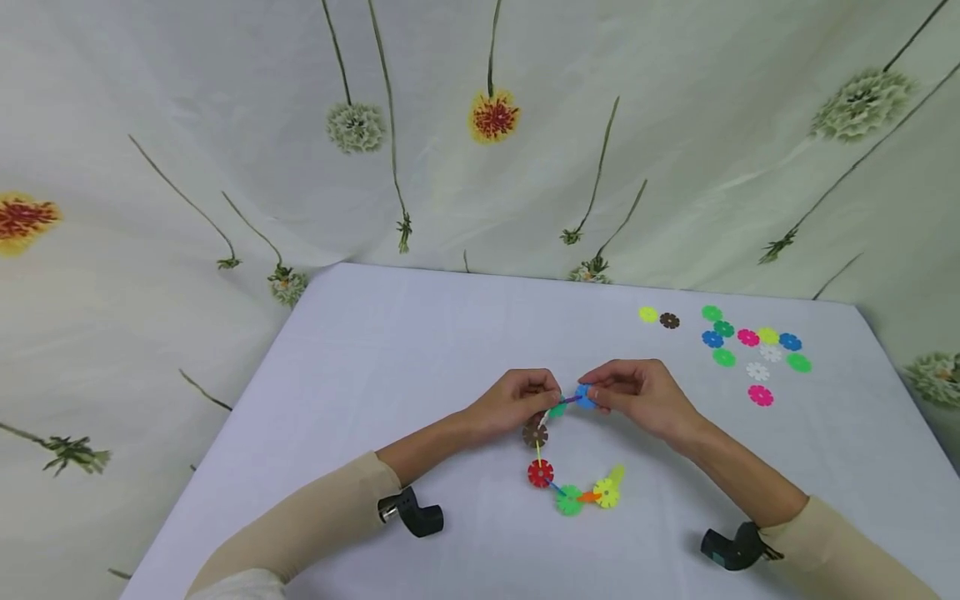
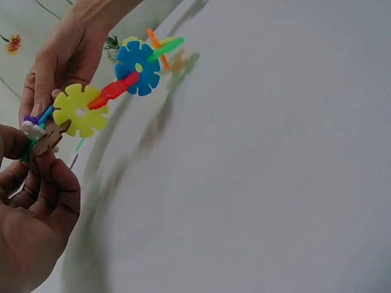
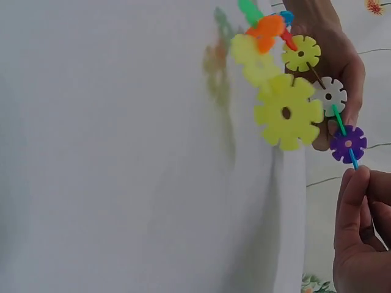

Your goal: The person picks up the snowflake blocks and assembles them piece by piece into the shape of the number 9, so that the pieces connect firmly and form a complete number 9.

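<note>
A makeshift recording corner, by the look of it; whether it is in a home or a studio cannot be told. Pale fabric printed with dandelions (image 1: 356,127) and orange-yellow flowers (image 1: 494,116) hangs as a backdrop (image 1: 247,83) behind and beside a plain white bench (image 1: 360,350), and black wrist cameras (image 1: 423,518) sit at both sleeves (image 1: 322,508).

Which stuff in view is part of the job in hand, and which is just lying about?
In the job:
- Chain of linked discs
- Left hand, pinching the chain
- Right hand, pinching the blue disc at its end

Lying about:
- Loose discs on the table, untouched; possibly spares
</note>
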Demonstrator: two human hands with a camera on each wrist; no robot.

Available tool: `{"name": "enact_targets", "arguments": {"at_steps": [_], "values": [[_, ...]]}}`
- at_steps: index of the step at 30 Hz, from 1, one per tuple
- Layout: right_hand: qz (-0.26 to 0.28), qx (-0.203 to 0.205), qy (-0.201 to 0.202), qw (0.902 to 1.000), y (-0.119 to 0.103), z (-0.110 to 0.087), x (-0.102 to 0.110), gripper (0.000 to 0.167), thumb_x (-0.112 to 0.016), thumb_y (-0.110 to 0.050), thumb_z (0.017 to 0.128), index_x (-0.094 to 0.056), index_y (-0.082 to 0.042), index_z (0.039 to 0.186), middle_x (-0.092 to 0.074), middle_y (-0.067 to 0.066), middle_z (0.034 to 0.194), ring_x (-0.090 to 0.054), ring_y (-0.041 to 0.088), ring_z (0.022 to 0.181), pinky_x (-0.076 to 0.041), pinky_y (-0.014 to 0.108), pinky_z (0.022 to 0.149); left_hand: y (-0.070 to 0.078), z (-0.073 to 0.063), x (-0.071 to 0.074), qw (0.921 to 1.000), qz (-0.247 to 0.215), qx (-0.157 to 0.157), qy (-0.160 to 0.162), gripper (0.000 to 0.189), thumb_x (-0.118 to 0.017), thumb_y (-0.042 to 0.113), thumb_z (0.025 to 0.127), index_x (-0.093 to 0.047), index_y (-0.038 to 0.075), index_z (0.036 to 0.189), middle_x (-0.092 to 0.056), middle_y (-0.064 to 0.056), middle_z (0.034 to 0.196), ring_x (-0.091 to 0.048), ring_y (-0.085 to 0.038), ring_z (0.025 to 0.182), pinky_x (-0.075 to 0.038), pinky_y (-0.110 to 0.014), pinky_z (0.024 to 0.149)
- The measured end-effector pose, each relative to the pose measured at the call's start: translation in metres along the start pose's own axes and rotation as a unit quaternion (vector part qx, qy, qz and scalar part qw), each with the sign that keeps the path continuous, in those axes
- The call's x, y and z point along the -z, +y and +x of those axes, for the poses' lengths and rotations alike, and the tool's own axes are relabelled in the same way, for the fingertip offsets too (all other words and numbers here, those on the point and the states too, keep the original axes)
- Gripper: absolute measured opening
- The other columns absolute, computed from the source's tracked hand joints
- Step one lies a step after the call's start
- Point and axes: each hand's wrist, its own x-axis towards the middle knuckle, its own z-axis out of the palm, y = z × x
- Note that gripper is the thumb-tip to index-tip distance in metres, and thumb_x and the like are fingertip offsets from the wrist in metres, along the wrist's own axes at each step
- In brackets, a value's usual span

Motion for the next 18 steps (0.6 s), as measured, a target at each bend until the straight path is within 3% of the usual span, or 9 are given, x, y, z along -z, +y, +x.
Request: {"name": "enact_targets", "arguments": {"at_steps": [6,13,18], "values": [[0.032,-0.002,0.011,0.9994,-0.008,-0.001,0.005,0.038,-0.077,-0.024,0.101,-0.067,0.002,0.127,-0.077,0.017,0.101,-0.075,0.034,0.087,-0.063,0.025,0.087,0.004,0.002,-0.002,0.9995,-0.014,-0.026,-0.013,0.014,-0.059,0.014,0.109,-0.066,0.001,0.109,-0.063,0.002,0.088,-0.061,-0.013,0.074,-0.056,-0.021,0.074],[0.061,-0.002,-0.009,0.9981,-0.008,0.003,0.004,0.036,-0.077,-0.02,0.101,-0.062,0.004,0.123,-0.08,0.014,0.098,-0.077,0.023,0.083,-0.065,0.03,0.085,0.015,0.008,-0.011,0.998,-0.015,-0.059,0.013,0.015,-0.063,0.017,0.108,-0.066,0.004,0.114,-0.066,-0.005,0.094,-0.063,-0.01,0.081,-0.052,-0.02,0.081],[0.071,0.002,-0.018,0.9973,-0.008,0.003,0.002,0.038,-0.077,-0.019,0.101,-0.061,0.007,0.124,-0.08,0.013,0.098,-0.078,0.023,0.085,-0.066,0.031,0.086,0.02,0.009,-0.013,0.9986,-0.011,-0.05,0.011,0.016,-0.063,0.016,0.107,-0.067,0.001,0.11,-0.065,-0.002,0.091,-0.062,-0.009,0.079,-0.052,-0.018,0.079]]}}
